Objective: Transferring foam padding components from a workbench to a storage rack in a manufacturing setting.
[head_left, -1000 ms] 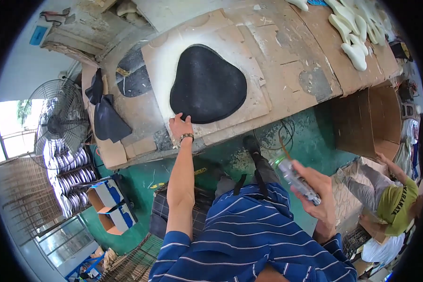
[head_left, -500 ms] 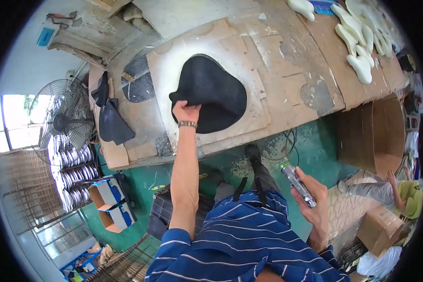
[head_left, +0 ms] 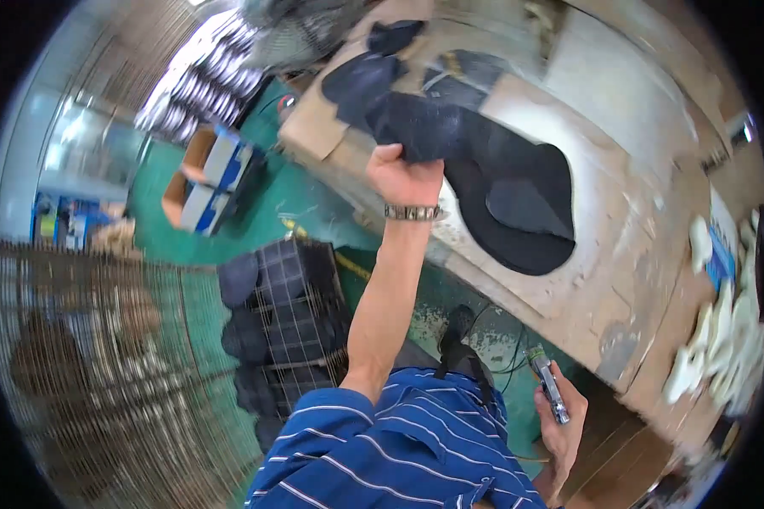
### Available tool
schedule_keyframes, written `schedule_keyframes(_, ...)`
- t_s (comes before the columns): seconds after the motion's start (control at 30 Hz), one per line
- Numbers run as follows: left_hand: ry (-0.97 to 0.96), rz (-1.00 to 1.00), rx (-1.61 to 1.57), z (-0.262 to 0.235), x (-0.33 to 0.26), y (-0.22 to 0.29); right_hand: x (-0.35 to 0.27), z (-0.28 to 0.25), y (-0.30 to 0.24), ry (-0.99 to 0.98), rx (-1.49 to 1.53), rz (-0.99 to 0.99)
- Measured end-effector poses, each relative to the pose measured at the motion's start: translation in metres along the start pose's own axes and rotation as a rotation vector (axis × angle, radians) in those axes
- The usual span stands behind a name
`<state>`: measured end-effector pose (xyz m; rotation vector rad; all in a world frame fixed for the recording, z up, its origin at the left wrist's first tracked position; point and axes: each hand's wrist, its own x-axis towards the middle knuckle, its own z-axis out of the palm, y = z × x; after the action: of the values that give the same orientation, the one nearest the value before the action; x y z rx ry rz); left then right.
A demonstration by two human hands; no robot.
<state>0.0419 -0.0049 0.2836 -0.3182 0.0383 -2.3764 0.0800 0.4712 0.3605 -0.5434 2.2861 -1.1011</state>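
Observation:
My left hand (head_left: 407, 176), with a metal-link bracelet at its wrist, grips the edge of a soft black sheet (head_left: 522, 233). The near-left end is lifted and curled over; the rounded far part hangs or lies over a white-dusted board (head_left: 592, 136). Whether that far part touches the board I cannot tell. Low on the right, my right hand (head_left: 566, 424) is wrapped round a silver metal spray gun (head_left: 552, 392) with a greenish tip, held away from the table. Other black pieces (head_left: 362, 78) lie at the table's far left, partly behind the lifted sheet.
Cardboard covers the table (head_left: 560, 310). Cream moulded pieces (head_left: 711, 348) lie at its right end. At left stand a wire rack (head_left: 119, 365), a stack of black pieces (head_left: 284, 297) under a grid, and an open box (head_left: 208, 191) on the green floor. A thin hose (head_left: 518, 348) trails below the table.
My view has swung left. My left hand has raised the black sheet's edge off the board and drawn it leftward. The spray gun stays in my right hand.

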Motion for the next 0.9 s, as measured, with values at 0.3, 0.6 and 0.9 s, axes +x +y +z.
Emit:
schedule_keyframes(0.3, 0.254, 0.749, 0.206, 0.038, -0.290, 0.204, 0.029, 0.068, -0.088, -0.449, -0.266, -0.186)
schedule_keyframes(0.6, 0.599, 1.512, 0.120, 0.064, -0.585, 0.305, -0.001, 0.239, -0.164, -0.932, -0.457, -0.424)
schedule_keyframes(0.9, 0.669, 2.269, 0.123, 0.018, -0.879, 0.356, -0.085, 0.378, -0.199, -1.175, -0.882, -0.475)
